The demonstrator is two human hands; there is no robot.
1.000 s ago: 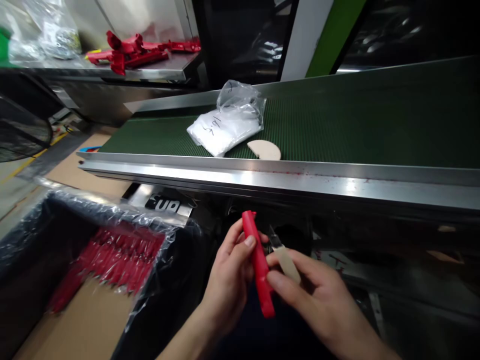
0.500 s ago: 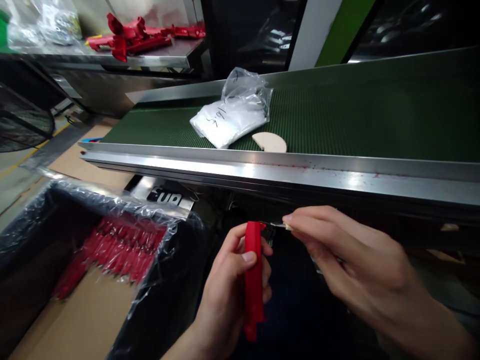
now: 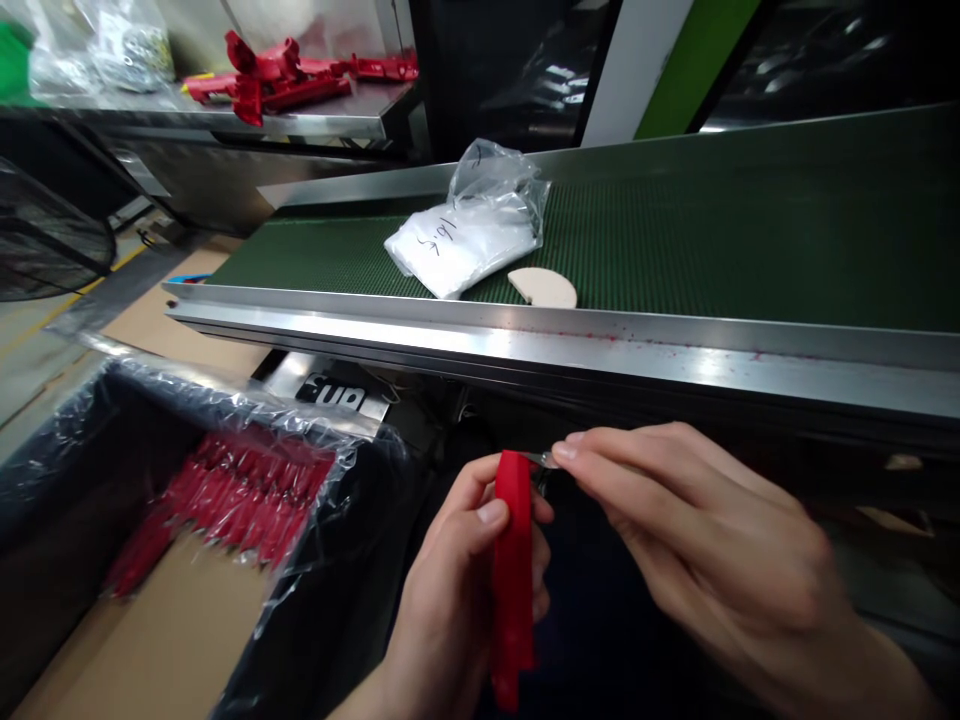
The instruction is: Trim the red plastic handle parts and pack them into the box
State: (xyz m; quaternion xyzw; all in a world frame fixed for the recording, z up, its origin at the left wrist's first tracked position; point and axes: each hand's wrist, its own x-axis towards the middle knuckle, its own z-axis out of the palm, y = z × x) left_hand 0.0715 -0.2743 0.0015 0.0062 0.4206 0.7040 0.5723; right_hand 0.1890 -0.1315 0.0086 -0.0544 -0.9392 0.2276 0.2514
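Observation:
My left hand is wrapped round a long red plastic part, thumb on its near face, and holds it upright below the conveyor's edge. Between the thumb and fingers of my right hand is a small thin metal blade, its grip mostly covered by the fingers. The blade's tip meets the top end of the red part or lies just behind it; which, I cannot tell.
A green conveyor belt with a metal rail crosses ahead, bearing a plastic bag and a beige disc piece. At left, a lined box holds several wrapped red parts. More red parts lie on a metal table.
My right hand has come left, bringing the blade closer to the red part's top end. The red part has shifted slightly down and right in view.

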